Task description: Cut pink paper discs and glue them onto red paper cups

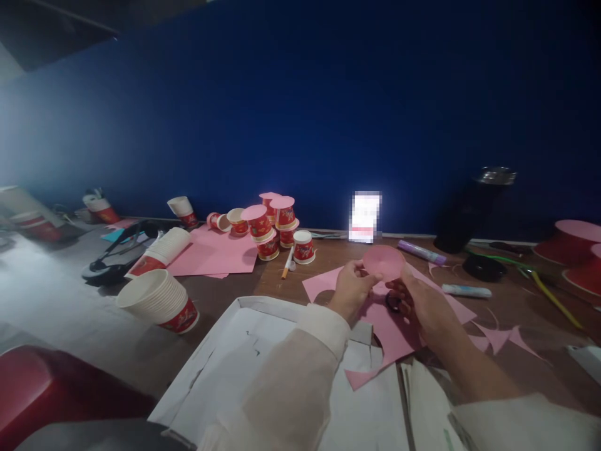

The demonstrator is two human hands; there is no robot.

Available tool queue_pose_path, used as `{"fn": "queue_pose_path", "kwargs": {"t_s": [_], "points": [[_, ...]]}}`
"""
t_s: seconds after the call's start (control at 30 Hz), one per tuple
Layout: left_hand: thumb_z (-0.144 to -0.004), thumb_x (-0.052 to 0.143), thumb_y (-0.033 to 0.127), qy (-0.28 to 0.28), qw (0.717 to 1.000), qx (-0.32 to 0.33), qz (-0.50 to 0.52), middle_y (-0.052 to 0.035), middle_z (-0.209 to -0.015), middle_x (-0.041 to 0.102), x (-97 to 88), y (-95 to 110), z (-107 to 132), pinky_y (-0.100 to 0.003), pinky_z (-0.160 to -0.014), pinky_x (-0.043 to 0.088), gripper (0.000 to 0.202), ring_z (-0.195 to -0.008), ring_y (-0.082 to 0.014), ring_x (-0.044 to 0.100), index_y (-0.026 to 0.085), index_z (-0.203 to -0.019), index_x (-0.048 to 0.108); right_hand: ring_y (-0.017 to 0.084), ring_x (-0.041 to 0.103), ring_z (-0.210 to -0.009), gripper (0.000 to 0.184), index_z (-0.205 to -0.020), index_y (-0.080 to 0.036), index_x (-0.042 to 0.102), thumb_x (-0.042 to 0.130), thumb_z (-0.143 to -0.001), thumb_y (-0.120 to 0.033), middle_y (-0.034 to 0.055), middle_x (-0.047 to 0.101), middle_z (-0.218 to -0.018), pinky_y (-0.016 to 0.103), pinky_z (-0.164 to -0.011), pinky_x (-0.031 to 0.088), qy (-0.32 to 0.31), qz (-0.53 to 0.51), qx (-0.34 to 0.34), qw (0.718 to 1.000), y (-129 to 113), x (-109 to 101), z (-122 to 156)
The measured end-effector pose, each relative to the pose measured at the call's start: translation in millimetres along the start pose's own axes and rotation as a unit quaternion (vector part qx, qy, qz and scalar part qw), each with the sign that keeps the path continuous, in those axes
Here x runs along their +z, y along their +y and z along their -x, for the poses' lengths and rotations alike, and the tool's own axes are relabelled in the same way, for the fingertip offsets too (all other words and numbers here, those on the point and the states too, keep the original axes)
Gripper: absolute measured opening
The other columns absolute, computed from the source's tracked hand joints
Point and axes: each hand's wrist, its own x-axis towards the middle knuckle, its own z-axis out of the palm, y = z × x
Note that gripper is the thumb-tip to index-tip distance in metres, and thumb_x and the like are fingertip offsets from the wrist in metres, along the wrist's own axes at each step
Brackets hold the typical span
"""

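Note:
A round pink paper disc (382,262) is held up over the table, pinched at its lower left edge by my left hand (352,289). My right hand (419,302) is closed at the disc's right edge and also has the dark handle loops of scissors (393,302) in its fingers; the blades are hidden. Below both hands lies a pink sheet (399,338) with curved cut-outs. Pink offcuts (500,338) are scattered to the right.
Red paper cups topped with pink discs (257,216) stand behind, left of centre. Stacked cups (157,300), a headset (119,250) and pink sheets (216,250) lie left. Right are a purple tube (421,252), a white tube (466,291) and a dark bottle (462,210). A lit phone (365,216) leans behind.

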Motion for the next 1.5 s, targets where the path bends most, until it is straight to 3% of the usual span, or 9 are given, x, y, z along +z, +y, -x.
{"fn": "queue_pose_path", "kwargs": {"t_s": [0.13, 0.27, 0.53, 0.8, 1.0, 1.2, 1.37, 1.5], "points": [[-0.075, 0.078, 0.015, -0.004, 1.0, 0.003, 0.014, 0.0052, -0.061, 0.057, -0.4, -2.8, -2.0, -0.021, -0.048, 0.034, 0.018, -0.047, -0.0066, 0.045, 0.016, -0.086, 0.063, 0.026, 0.074, -0.096, 0.042, -0.089, -0.024, 0.076, 0.067, -0.083, -0.065, 0.01, 0.079, -0.104, 0.032, -0.073, 0.057, -0.02, 0.024, 0.027, 0.999, -1.0, 0.4, 4.2], [-0.071, 0.084, 0.025, -0.003, 0.999, -0.018, 0.034, 0.0059, -0.055, 0.052, -2.2, -4.6, -3.7, -0.019, -0.046, 0.031, 0.024, -0.046, -0.0063, 0.043, 0.016, -0.081, 0.064, 0.028, 0.074, -0.102, 0.044, -0.098, -0.026, 0.079, 0.066, -0.083, -0.065, 0.0098, 0.079, -0.108, 0.035, -0.079, 0.057, -0.026, 0.031, 0.04, 0.998, -1.9, 0.5, 6.9], [-0.075, 0.075, 0.017, -0.012, 0.999, -0.039, 0.027, 0.0051, -0.054, 0.051, -2.3, -2.9, -2.4, -0.018, -0.045, 0.028, 0.013, -0.047, -0.0063, 0.044, 0.017, -0.076, 0.062, 0.025, 0.073, -0.099, 0.048, -0.097, -0.024, 0.078, 0.062, -0.085, -0.068, 0.0088, 0.079, -0.107, 0.033, -0.076, 0.055, -0.019, 0.042, 0.043, 0.998, -2.3, 0.8, 7.0], [-0.074, 0.077, 0.017, -0.031, 0.998, -0.048, 0.04, 0.0039, -0.059, 0.055, 0.8, -3.6, -0.6, -0.018, -0.044, 0.03, 0.016, -0.048, -0.0061, 0.046, 0.017, -0.079, 0.061, 0.025, 0.071, -0.089, 0.05, -0.091, -0.025, 0.076, 0.06, -0.084, -0.072, 0.0096, 0.078, -0.106, 0.034, -0.065, 0.051, 0.002, 0.053, 0.032, 0.998, -3.2, -0.4, 5.2], [-0.077, 0.077, 0.027, -0.047, 0.997, -0.066, 0.005, 0.005, -0.055, 0.051, 1.0, -8.0, 1.2, -0.018, -0.042, 0.03, 0.021, -0.045, -0.0068, 0.043, 0.019, -0.075, 0.057, 0.021, 0.063, -0.069, 0.041, -0.083, -0.026, 0.073, 0.072, -0.077, -0.067, 0.0064, 0.075, -0.086, 0.033, -0.055, 0.045, 0.002, 0.027, 0.025, 0.999, 3.6, -2.4, 4.1], [-0.07, 0.082, 0.045, -0.061, 0.996, -0.071, -0.012, 0.006, -0.057, 0.048, -1.0, -11.8, 1.9, -0.02, -0.039, 0.027, 0.036, -0.043, -0.0084, 0.042, 0.021, -0.078, 0.056, 0.018, 0.057, -0.058, 0.039, -0.071, -0.024, 0.066, 0.071, -0.076, -0.062, 0.0022, 0.067, -0.066, 0.03, -0.052, 0.041, -0.005, 0.091, -0.004, 0.996, -7.0, -2.2, 10.7], [-0.063, 0.09, 0.045, -0.059, 0.993, -0.096, 0.037, 0.0048, -0.063, 0.051, -0.1, -13.8, 1.2, -0.023, -0.05, 0.035, 0.042, -0.051, -0.008, 0.044, 0.019, -0.079, 0.061, 0.019, 0.058, -0.054, 0.041, -0.07, -0.023, 0.067, 0.065, -0.077, -0.063, 0.0023, 0.065, -0.057, 0.03, -0.05, 0.04, 0.011, 0.153, -0.017, 0.988, -16.4, -4.5, 13.0], [-0.052, 0.096, 0.041, -0.043, 0.994, -0.051, 0.085, 0.0003, -0.072, 0.061, 0.2, -20.3, -2.7, -0.027, -0.068, 0.044, 0.045, -0.066, -0.011, 0.053, 0.015, -0.079, 0.069, 0.019, 0.059, -0.056, 0.042, -0.067, -0.023, 0.065, 0.064, -0.078, -0.064, 0.0028, 0.067, -0.06, 0.031, -0.054, 0.042, -0.008, 0.175, -0.015, 0.984, -13.4, -4.5, 11.8]]}}
